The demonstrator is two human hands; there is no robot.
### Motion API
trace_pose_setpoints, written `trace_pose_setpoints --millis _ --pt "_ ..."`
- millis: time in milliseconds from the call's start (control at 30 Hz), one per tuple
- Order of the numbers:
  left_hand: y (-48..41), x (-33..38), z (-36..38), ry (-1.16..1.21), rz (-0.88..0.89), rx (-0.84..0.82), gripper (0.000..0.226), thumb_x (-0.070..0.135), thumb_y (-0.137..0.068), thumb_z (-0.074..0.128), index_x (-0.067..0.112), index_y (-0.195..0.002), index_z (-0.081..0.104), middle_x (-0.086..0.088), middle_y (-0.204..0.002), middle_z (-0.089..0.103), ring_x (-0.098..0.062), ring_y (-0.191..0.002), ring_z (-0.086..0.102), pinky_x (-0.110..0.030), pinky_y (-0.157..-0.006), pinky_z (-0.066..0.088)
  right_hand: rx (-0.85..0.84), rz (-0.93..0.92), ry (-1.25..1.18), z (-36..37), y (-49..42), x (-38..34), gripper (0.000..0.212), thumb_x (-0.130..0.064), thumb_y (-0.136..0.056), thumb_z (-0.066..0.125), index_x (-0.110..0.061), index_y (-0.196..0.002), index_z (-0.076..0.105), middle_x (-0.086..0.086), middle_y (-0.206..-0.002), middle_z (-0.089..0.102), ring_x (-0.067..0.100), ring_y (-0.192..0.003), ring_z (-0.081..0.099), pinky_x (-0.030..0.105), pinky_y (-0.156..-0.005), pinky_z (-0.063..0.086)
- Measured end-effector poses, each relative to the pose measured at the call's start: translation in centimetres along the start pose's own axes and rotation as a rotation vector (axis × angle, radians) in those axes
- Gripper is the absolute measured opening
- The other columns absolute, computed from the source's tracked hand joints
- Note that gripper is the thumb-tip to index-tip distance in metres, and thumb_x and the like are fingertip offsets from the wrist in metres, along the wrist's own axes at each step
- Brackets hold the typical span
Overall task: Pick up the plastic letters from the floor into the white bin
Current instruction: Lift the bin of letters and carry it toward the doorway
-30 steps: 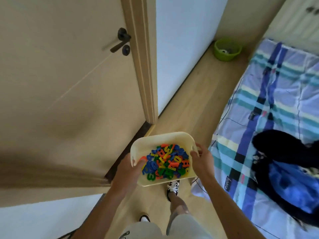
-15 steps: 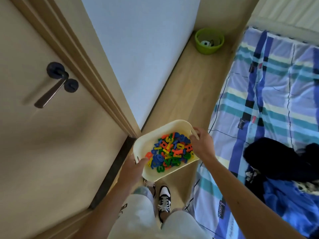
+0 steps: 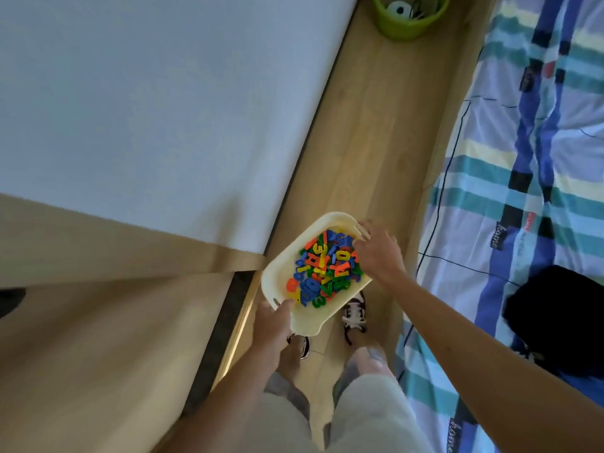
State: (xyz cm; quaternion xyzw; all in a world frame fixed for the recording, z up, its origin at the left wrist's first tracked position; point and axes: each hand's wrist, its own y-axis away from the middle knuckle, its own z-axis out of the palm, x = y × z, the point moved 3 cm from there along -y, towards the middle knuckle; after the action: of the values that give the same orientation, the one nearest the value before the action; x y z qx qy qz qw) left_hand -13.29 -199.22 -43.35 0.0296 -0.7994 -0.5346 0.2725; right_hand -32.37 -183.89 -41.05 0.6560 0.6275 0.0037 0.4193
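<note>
The white bin (image 3: 280, 273) is held in the air above my feet, tilted, with several plastic letters (image 3: 325, 268) in blue, orange, green and yellow heaped inside. My left hand (image 3: 273, 323) grips its near left handle edge. My right hand (image 3: 377, 253) grips the far right handle edge, fingers curled over the rim. No loose letters show on the wooden floor (image 3: 376, 132) in view.
A white wall and a wooden door (image 3: 98, 338) stand close on the left. A mattress with a striped sheet (image 3: 523, 158) lies on the right, with a black garment (image 3: 562, 318) on it. A green bucket (image 3: 408, 18) stands at the far end of the narrow floor strip.
My view has tipped further down and moved forward along the floor strip. Both hands keep their hold on the bin, which stays tilted in front of me.
</note>
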Motion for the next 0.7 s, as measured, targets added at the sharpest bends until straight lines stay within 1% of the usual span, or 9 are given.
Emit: trace_pose_setpoints --millis 167,233,300,333,367,467,533,600,700 --pt "-9.4 -0.7 5.4 0.18 -0.202 0.034 0.012 0.017 -0.088 0.065 0.02 -0.096 0.057 -0.006 -0.093 0.064 -0.024 -0.09 0.065 -0.035 -0.076 0.054 -0.103 -0.036 0.114 6.0 -11.8 2.7 0.051 -0.019 -0.093 0.047 -0.03 -0.143 0.045 0.007 -0.136 0.052 0.033 -0.122 0.053 0.046 -0.099 0.045" --pt "-13.4 -1.2 7.0 0.255 -0.246 0.063 0.012 0.015 -0.088 0.065 0.024 -0.09 0.058 -0.009 -0.097 0.065 -0.025 -0.093 0.065 -0.032 -0.069 0.054 -0.159 -0.07 0.158 9.1 -16.2 4.0 0.051 -0.02 -0.094 0.046 -0.029 -0.144 0.044 0.008 -0.136 0.05 0.031 -0.123 0.052 0.046 -0.1 0.045" --pt "-17.8 -2.4 8.4 0.303 -0.297 0.094 0.013 0.017 -0.089 0.065 0.017 -0.101 0.06 -0.011 -0.102 0.064 -0.024 -0.093 0.063 -0.029 -0.059 0.051 -0.219 -0.106 0.212 12.3 -20.4 5.4 0.051 -0.021 -0.095 0.044 -0.029 -0.146 0.042 0.008 -0.136 0.048 0.032 -0.122 0.05 0.047 -0.098 0.044" --pt "-20.6 -3.3 9.2 0.32 -0.318 0.105 0.022 0.02 -0.089 0.065 0.013 -0.109 0.059 -0.011 -0.105 0.063 -0.023 -0.094 0.062 -0.029 -0.059 0.051 -0.251 -0.122 0.236 14.3 -22.7 6.2 0.051 -0.021 -0.096 0.043 -0.03 -0.146 0.041 0.008 -0.135 0.048 0.032 -0.122 0.051 0.046 -0.097 0.045" --pt "-22.7 -3.8 9.7 0.332 -0.335 0.119 0.029 0.023 -0.089 0.066 0.012 -0.115 0.057 -0.011 -0.108 0.063 -0.023 -0.097 0.062 -0.032 -0.063 0.053 -0.265 -0.136 0.25 15.9 -24.6 6.7 0.05 -0.021 -0.096 0.043 -0.031 -0.145 0.041 0.007 -0.134 0.048 0.032 -0.121 0.051 0.045 -0.096 0.045" --pt "-30.1 -6.0 11.5 0.383 -0.356 0.151 0.036 0.025 -0.09 0.066 0.013 -0.122 0.054 -0.012 -0.117 0.062 -0.025 -0.106 0.062 -0.039 -0.089 0.055 -0.301 -0.177 0.288 21.6 -30.7 8.4 0.049 -0.02 -0.094 0.045 -0.032 -0.142 0.046 0.008 -0.13 0.051 0.031 -0.118 0.053 0.039 -0.092 0.043" --pt "-34.5 -7.3 12.4 0.432 -0.355 0.155 0.035 0.024 -0.091 0.065 0.013 -0.122 0.055 -0.01 -0.119 0.063 -0.024 -0.107 0.063 -0.034 -0.086 0.055 -0.328 -0.212 0.304 25.1 -34.3 9.0 0.049 -0.019 -0.093 0.047 -0.031 -0.14 0.049 0.009 -0.129 0.052 0.032 -0.117 0.055 0.04 -0.094 0.044" --pt "-38.4 -8.4 13.1 0.464 -0.326 0.161 0.036 0.023 -0.092 0.063 0.011 -0.125 0.058 -0.007 -0.12 0.065 -0.022 -0.109 0.064 -0.027 -0.075 0.055 -0.354 -0.242 0.28 28.3 -37.4 9.4 0.045 -0.017 -0.089 0.049 -0.031 -0.132 0.056 0.009 -0.123 0.056 0.033 -0.114 0.056 0.04 -0.093 0.046" --pt "-43.3 -9.5 13.7 0.468 -0.28 0.151 0.036 0.022 -0.093 0.06 0.008 -0.126 0.058 -0.006 -0.118 0.066 -0.019 -0.106 0.065 -0.029 -0.082 0.055 -0.375 -0.297 0.224 32.2 -41.0 9.7 0.033 -0.01 -0.084 0.05 -0.028 -0.108 0.066 0.007 -0.105 0.063 0.031 -0.105 0.06 0.036 -0.086 0.049"
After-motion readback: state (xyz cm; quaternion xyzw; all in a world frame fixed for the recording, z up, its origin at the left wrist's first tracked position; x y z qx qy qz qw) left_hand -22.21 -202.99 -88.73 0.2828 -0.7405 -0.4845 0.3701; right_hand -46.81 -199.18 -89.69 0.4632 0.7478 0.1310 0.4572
